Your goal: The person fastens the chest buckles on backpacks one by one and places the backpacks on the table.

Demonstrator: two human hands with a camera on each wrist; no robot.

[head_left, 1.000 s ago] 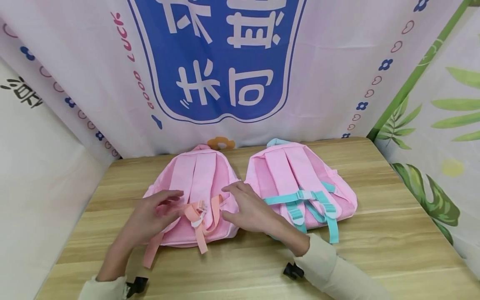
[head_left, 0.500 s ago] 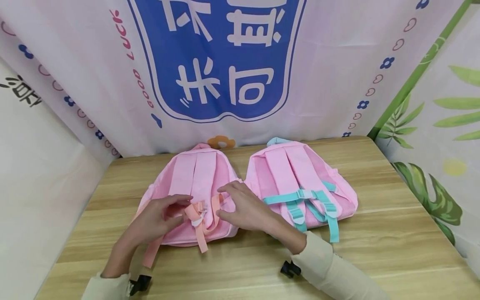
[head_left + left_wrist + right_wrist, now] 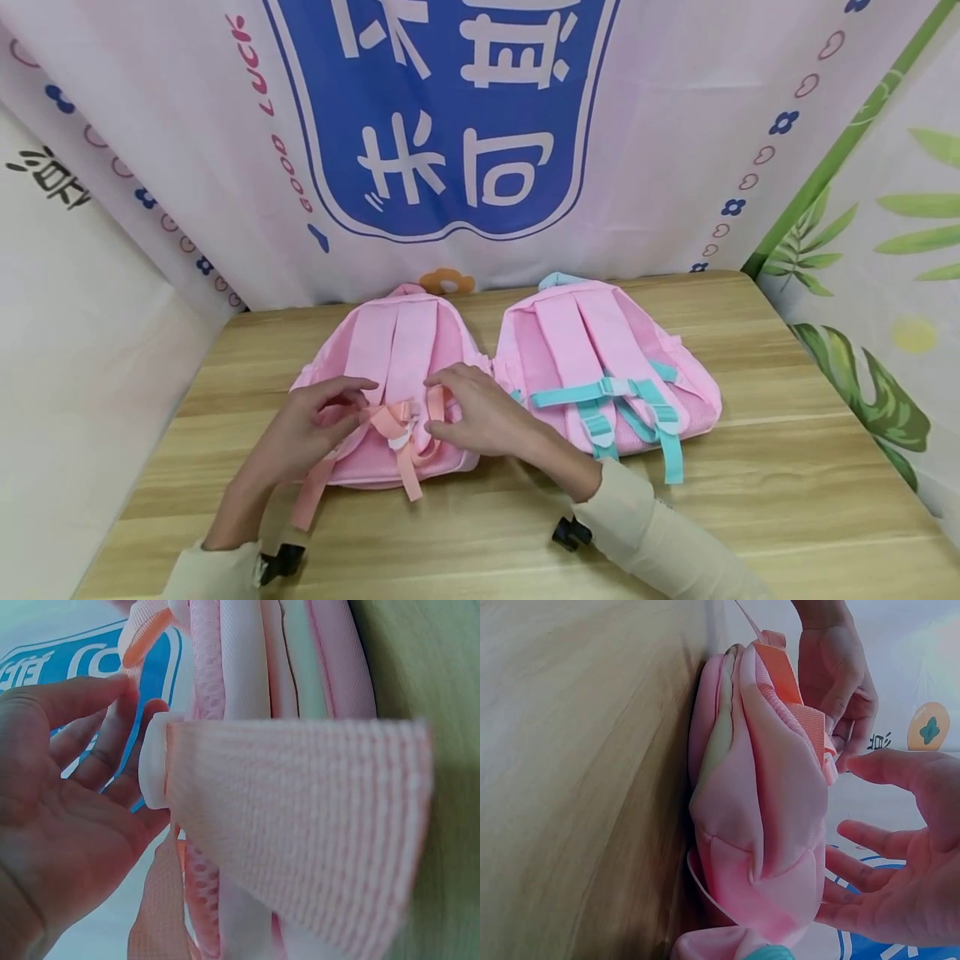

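Note:
A pink backpack lies back side up on the left of the table. Its orange straps cross at a white buckle low on the back panel. In the head view my left hand is at the lower left of this pack; its thumb and forefinger pinch an orange strap, as the left wrist view shows. My right hand hovers over the lower right side, fingers spread, the thumb close to a looped orange strap. In the right wrist view the right hand holds nothing.
A second pink backpack with turquoise straps lies just to the right, its side against the first. Both rest on a wood-grain table. A printed curtain hangs behind the table's back edge.
The right hand has shifted a little left, nearer the orange straps. The left hand moved right over the pack, then drew slightly back. Both backpacks stay in place.

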